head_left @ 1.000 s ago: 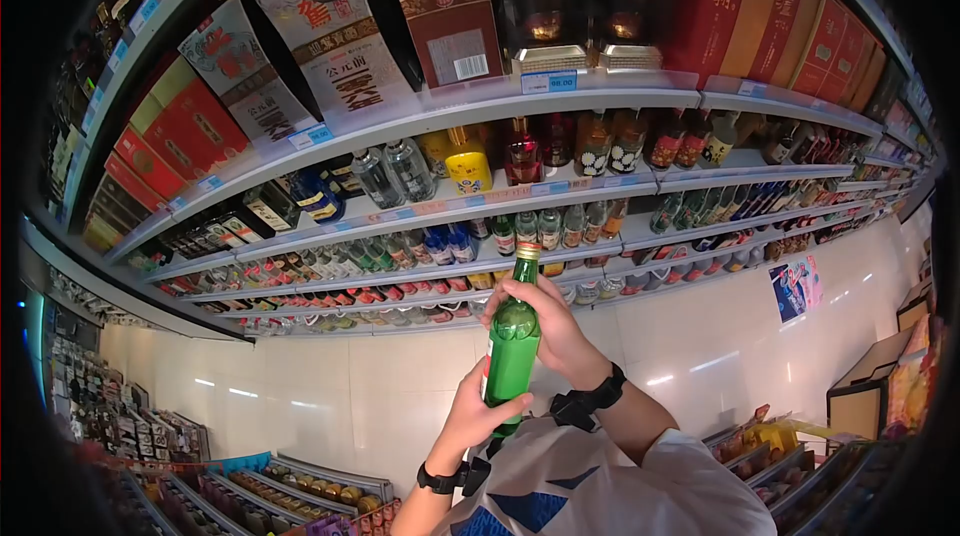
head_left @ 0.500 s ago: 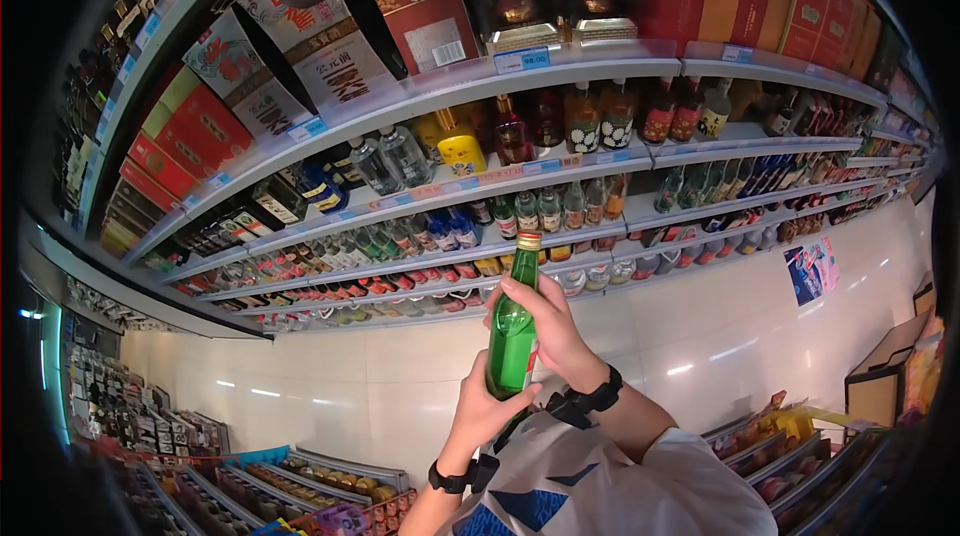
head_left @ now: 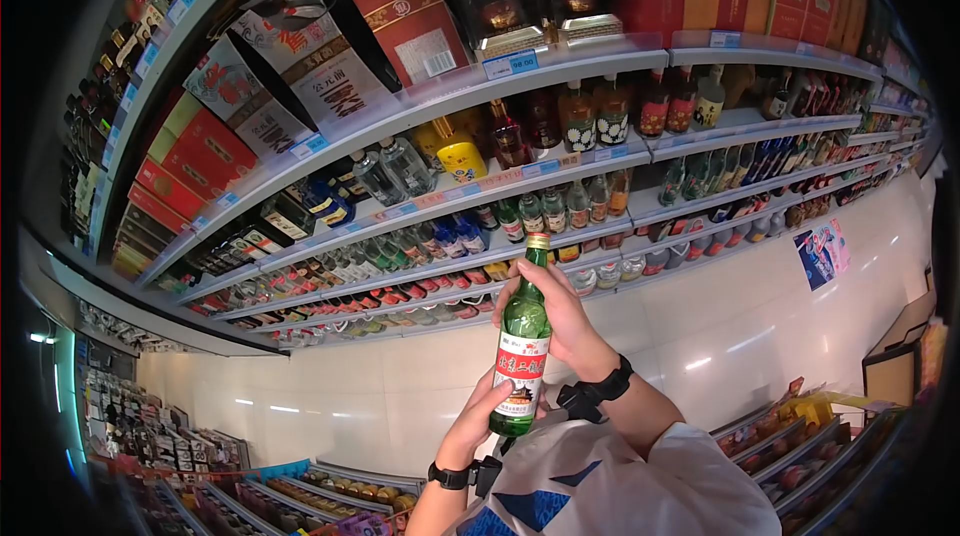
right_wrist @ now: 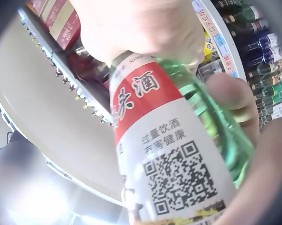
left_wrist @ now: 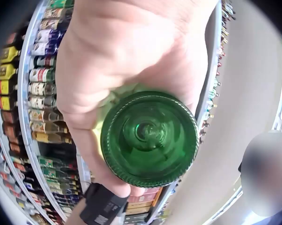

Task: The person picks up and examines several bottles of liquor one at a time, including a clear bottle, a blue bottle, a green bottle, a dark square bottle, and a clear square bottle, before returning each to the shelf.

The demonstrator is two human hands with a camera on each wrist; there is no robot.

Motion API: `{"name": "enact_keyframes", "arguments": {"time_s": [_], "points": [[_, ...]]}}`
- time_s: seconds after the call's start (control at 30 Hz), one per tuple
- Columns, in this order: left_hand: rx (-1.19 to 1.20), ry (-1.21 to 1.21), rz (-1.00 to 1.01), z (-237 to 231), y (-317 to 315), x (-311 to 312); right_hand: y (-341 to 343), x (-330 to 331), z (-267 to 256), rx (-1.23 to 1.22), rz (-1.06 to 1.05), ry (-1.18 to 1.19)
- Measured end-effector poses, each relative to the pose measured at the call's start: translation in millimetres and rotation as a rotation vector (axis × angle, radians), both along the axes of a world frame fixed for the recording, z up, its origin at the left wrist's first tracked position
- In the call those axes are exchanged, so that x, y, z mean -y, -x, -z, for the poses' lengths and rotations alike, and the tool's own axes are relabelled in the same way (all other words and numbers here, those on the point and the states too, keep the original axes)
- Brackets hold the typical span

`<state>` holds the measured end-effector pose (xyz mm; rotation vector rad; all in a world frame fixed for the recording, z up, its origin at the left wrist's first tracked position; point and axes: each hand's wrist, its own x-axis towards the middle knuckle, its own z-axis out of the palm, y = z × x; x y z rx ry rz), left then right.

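Observation:
A green glass liquor bottle with a gold cap and a red-and-white label is held tilted in front of the body. My left hand grips its lower part, the thumb lying over the label. Higher up, my right hand wraps round the shoulder, just below the neck. The left wrist view looks straight at the round green bottle base, with the palm curved behind it. In the right wrist view, the label with a QR code fills the middle, and fingers of the left hand curl round the glass.
Ahead, long shelves carry many bottles, with boxed liquor on the upper level. A pale tiled floor lies below. Lower racks of goods stand behind on both sides, and a cardboard box is at the far right.
The bottle has been turned in my hands, so its front label now faces the head camera. My left hand shifted its grip along the way. The view has swung slightly to the right.

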<state>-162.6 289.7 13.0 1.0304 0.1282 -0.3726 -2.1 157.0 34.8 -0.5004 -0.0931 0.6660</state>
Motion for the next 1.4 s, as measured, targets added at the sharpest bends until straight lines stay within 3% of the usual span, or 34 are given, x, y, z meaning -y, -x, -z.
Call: {"name": "enact_keyframes", "arguments": {"time_s": [0.2,0.4,0.43,0.5,0.53,0.57,0.63,0.7,0.83,0.9,1.07,1.13,1.23,1.37,1.4], "points": [[-0.057,0.087,0.024,12,4,-2,-1,-1,4,-0.079,0.027,0.097],[-0.054,0.282,0.131,19,16,-25,-3,-1,46,-0.612,-0.262,-0.05],[-0.045,0.288,0.14,22,19,-28,0,-1,52,-0.616,-0.263,-0.051],[-0.052,0.06,0.128,21,19,-27,5,-1,61,-0.61,-0.228,-0.038],[-0.06,0.22,0.075,15,20,-20,6,-1,63,-0.624,-0.225,-0.049],[-0.062,0.219,0.079,12,20,-16,6,0,66,-0.626,-0.222,-0.052],[-0.061,0.026,0.06,5,18,-9,7,8,52,-0.584,-0.162,-0.018],[-0.078,0.098,0.073,-2,12,-4,10,13,39,-0.538,-0.134,0.004],[-0.098,-0.091,-0.063,20,7,2,18,17,22,-0.32,0.029,-0.006],[0.136,-0.5,-0.077,22,5,8,22,19,13,-0.169,0.146,0.084],[0.147,-0.593,-0.12,0,1,26,27,18,15,-0.12,0.204,0.092],[0.231,-0.875,-0.198,-3,0,33,29,18,18,-0.098,0.248,0.14],[0.22,-0.988,-0.222,2,1,36,35,17,16,-0.059,0.282,0.195],[0.147,-0.858,-0.127,15,7,23,37,23,23,-0.033,0.219,0.237],[0.137,-0.719,-0.105,20,9,19,36,26,23,0.03,0.166,0.27]]}}
